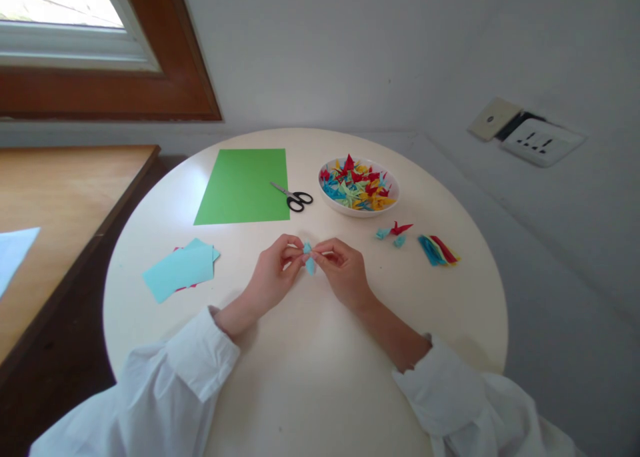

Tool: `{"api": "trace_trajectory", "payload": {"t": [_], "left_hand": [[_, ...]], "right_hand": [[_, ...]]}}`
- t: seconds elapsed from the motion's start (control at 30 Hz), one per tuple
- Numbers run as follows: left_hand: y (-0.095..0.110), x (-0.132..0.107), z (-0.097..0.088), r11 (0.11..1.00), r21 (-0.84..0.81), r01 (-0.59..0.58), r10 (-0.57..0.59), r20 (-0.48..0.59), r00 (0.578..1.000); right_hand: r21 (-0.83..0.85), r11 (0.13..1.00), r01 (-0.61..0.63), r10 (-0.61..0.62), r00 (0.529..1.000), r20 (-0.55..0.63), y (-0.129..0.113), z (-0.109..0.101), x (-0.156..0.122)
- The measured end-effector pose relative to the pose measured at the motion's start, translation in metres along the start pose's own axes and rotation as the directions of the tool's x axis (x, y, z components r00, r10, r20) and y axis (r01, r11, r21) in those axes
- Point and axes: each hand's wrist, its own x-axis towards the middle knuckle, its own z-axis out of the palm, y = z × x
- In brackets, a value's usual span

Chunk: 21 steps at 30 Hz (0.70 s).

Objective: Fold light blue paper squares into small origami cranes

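Observation:
A small folded piece of light blue paper [311, 266] is pinched between my two hands above the middle of the round table. My left hand [277, 268] grips its left side with thumb and fingers closed. From the right, my right hand [345, 270] pinches the same paper, its fingertips almost meeting those of the left. Fingers cover part of the paper, so its exact folded shape is hard to make out. To the right lie a red paper crane [401, 229] and small light blue folded pieces [399, 241].
A white bowl [359, 211] full of colourful paper cranes stands at the back. Black-handled scissors [295, 200] overlap a green sheet [245, 187]. Light blue paper sheets [183, 270] lie left, several folded coloured strips [439, 250] right. The round white table [310, 377] stands near a wall.

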Motion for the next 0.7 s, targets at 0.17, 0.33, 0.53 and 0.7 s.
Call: {"api": "trace_trajectory", "payload": {"t": [0.17,0.33,0.53,0.7], "left_hand": [[0.0001,-0.0007,-0.0008,0.999,0.033,-0.005,0.006,-0.016,1.000],[0.0003,-0.0018,-0.0018,0.999,0.036,-0.005,0.004,0.014,1.000],[0.0003,-0.0020,0.0002,1.000,-0.027,0.006,-0.005,0.049,0.999],[0.0012,0.0005,0.0028,0.983,-0.144,0.111,-0.104,0.050,0.993]], "right_hand": [[0.024,0.998,-0.058,0.058,0.998,-0.020,-0.0010,0.0008,0.0017],[0.065,0.992,-0.111,0.111,0.994,0.007,-0.0006,0.0007,0.0034],[0.064,0.990,-0.125,0.123,0.992,0.037,-0.0019,0.0017,0.0032],[0.082,0.992,-0.093,0.094,0.996,0.000,-0.0051,0.0022,0.0023]]}}
